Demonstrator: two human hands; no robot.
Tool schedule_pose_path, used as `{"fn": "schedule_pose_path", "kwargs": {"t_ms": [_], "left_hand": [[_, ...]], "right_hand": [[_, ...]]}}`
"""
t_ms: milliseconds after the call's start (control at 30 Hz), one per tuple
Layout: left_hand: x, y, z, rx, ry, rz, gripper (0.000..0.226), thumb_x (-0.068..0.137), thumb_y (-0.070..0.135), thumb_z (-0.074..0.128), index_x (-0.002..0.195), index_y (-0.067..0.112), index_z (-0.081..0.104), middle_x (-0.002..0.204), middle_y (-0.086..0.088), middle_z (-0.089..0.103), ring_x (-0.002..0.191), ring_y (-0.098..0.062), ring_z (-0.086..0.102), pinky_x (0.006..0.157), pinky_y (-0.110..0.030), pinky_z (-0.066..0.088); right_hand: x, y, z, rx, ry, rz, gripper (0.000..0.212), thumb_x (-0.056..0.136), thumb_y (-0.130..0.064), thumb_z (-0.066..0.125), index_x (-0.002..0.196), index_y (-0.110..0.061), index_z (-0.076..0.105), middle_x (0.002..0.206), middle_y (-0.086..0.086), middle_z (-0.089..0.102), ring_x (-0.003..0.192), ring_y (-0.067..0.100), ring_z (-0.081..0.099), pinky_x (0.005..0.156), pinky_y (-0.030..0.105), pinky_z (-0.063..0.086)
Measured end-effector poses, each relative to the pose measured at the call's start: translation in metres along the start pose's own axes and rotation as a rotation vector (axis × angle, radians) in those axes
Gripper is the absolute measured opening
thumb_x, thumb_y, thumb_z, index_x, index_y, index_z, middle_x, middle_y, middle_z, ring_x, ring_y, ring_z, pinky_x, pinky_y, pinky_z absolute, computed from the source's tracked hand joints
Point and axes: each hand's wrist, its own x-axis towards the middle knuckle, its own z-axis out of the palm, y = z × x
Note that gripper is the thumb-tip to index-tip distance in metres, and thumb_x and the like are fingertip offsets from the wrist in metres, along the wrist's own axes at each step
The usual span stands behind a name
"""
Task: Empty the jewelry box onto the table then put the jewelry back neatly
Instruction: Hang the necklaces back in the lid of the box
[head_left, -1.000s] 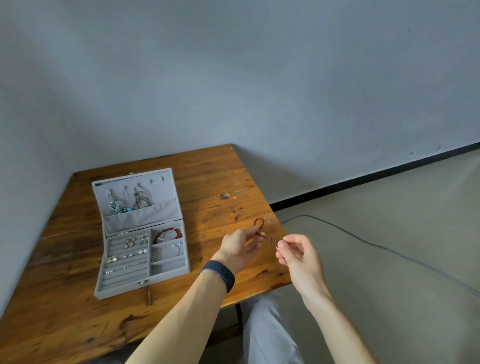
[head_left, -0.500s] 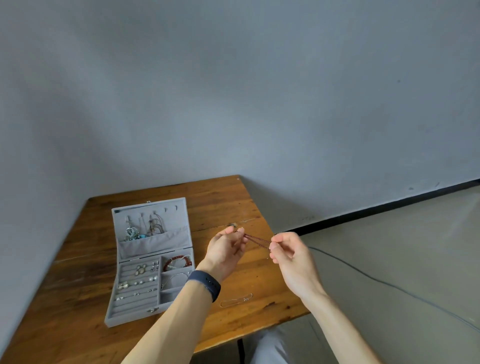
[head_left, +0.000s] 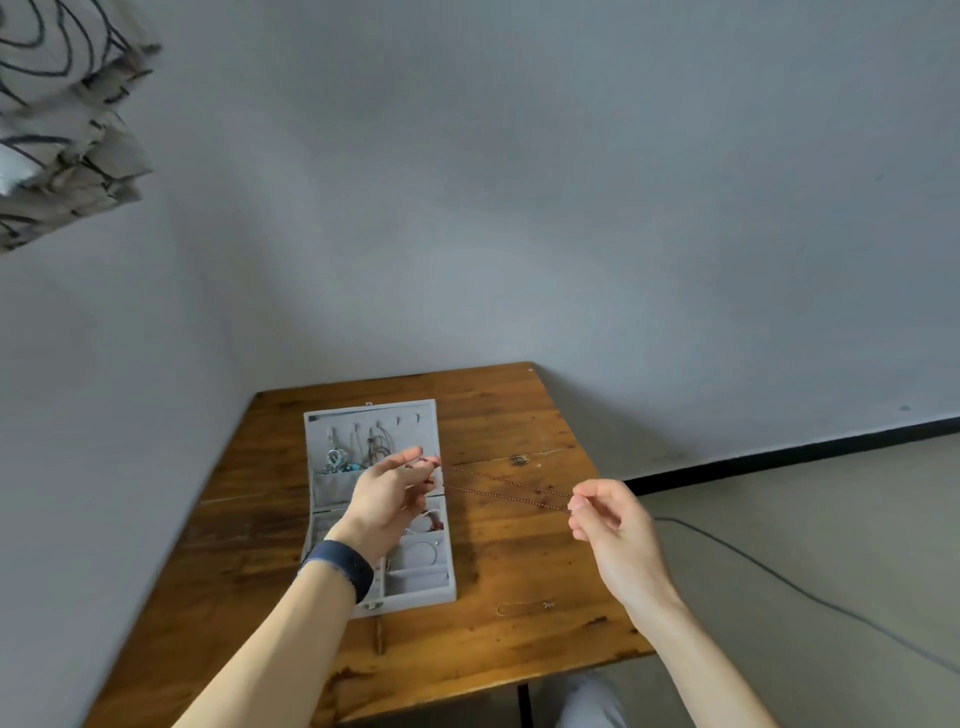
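A grey jewelry box (head_left: 422, 587) lies open on the wooden table (head_left: 519, 551), its lid (head_left: 415, 421) leaning back with necklaces hung inside. Rings and bracelets sit in the tray compartments. My left hand (head_left: 392, 496), raised over the box, pinches one end of a thin reddish-brown chain necklace (head_left: 506, 491). The other end is pinched in my right hand (head_left: 605, 514), so the doubled chain stretches taut between both hands above the table. A thin loose chain (head_left: 524, 607) lies on the table near the front right.
The table stands in a corner against grey walls. A black cable (head_left: 810, 597) runs across the floor on the right. Patterned fabric (head_left: 57, 124) hangs at the upper left. My knee (head_left: 592, 701) shows below the table's front edge.
Both hands have moved apart and the chain is now stretched much longer between them. My left hand has shifted left over the box. The camera has tilted up.
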Motion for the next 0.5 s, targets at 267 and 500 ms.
{"fn": "schedule_pose_path", "kwargs": {"t_ms": [267, 500], "left_hand": [[-0.016, 0.054, -0.07, 0.323, 0.158, 0.159, 0.026, 0.092, 0.004, 0.068, 0.118, 0.007, 0.065, 0.085, -0.003, 0.076, 0.068, -0.012, 0.067, 0.066, -0.027, 0.053], [-0.02, 0.106, -0.098, 1.473, 0.141, 0.366, 0.011, 0.088, 0.024, 0.076, 0.098, 0.021, 0.079, 0.079, 0.012, 0.071, 0.068, -0.001, 0.066, 0.06, -0.008, 0.046]], "right_hand": [[0.005, 0.03, 0.043, -0.431, -0.202, -0.14, 0.015, 0.096, -0.024, 0.062, 0.108, -0.031, 0.067, 0.103, -0.021, 0.066, 0.095, -0.004, 0.061, 0.074, 0.004, 0.047], [0.03, 0.062, 0.069, -0.708, -0.24, -0.242, 0.018, 0.094, -0.027, 0.065, 0.11, -0.025, 0.073, 0.108, -0.009, 0.069, 0.101, 0.011, 0.062, 0.087, 0.023, 0.051]]}}
